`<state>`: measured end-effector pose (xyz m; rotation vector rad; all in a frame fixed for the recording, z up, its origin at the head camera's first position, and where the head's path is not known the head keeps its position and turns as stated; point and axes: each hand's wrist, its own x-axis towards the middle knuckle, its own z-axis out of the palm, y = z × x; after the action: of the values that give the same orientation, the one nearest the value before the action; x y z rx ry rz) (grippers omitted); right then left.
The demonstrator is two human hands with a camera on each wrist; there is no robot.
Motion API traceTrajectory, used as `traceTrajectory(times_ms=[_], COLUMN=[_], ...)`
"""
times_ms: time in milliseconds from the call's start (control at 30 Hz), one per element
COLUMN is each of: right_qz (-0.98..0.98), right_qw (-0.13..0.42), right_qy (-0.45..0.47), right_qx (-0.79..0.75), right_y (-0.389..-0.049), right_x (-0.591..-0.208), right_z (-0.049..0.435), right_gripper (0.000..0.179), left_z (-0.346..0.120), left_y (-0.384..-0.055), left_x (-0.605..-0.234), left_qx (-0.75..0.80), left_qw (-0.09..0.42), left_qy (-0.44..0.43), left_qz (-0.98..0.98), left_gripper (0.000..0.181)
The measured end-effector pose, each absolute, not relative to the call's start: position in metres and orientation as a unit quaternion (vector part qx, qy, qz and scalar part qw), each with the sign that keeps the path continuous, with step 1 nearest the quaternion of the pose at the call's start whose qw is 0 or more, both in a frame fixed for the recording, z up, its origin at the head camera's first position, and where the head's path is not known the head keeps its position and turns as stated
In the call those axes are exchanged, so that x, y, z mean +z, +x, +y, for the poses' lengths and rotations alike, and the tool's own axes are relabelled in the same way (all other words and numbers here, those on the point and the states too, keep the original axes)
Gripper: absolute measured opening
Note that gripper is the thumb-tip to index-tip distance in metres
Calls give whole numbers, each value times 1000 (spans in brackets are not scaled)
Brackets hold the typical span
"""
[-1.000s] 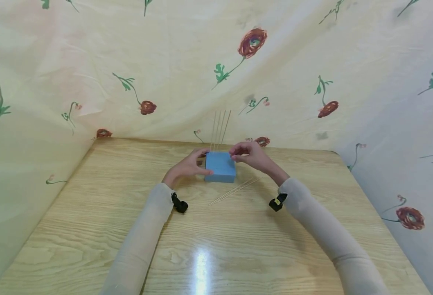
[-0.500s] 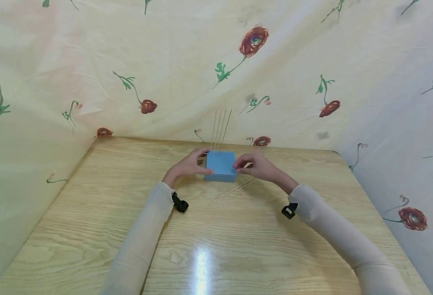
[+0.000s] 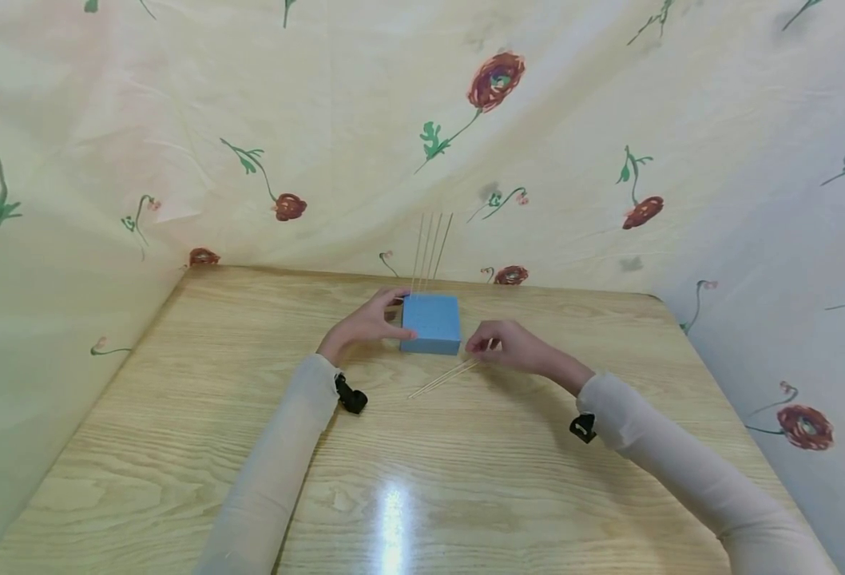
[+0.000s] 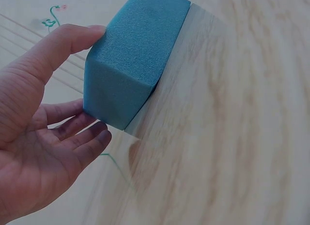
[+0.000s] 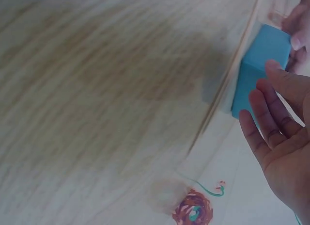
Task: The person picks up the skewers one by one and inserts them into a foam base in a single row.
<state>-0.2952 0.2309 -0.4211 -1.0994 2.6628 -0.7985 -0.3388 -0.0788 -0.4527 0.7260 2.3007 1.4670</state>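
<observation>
A blue foam block (image 3: 431, 315) sits on the table toward the back. Several thin wooden skewers (image 3: 434, 247) stand up from its back left part. My left hand (image 3: 368, 319) holds the block at its left side, thumb on the near edge and fingers at the back; the left wrist view shows the thumb on the foam block (image 4: 131, 45). Just right of the block, my right hand (image 3: 509, 349) hovers over the far ends of loose skewers (image 3: 442, 378). In the right wrist view, its fingers are loosely bent, with nothing visible between them and the loose skewers (image 5: 213, 106) apart from them.
The light wood table (image 3: 250, 447) spreads out around the block. A cloth (image 3: 351, 104) printed with red flowers hangs behind and at both sides of it. Each wrist wears a small black camera mount (image 3: 351, 397).
My right hand has moved from the block's back right corner toward me and slightly right, down to the loose skewers. The left hand and the block have stayed in place.
</observation>
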Motion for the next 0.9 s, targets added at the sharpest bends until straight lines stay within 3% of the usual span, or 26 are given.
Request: traceTrajectory(times_ms=[900], right_qz=[894], right_qw=[80], right_qy=[-389], right_qx=[-206], right_y=[-292], right_x=[-433], right_z=[233], right_gripper=[8], left_z=[-78], left_y=[-339], left_x=[-452], left_qx=[509], left_qw=[163], left_qy=[250], left_qz=[807], left_gripper=[91])
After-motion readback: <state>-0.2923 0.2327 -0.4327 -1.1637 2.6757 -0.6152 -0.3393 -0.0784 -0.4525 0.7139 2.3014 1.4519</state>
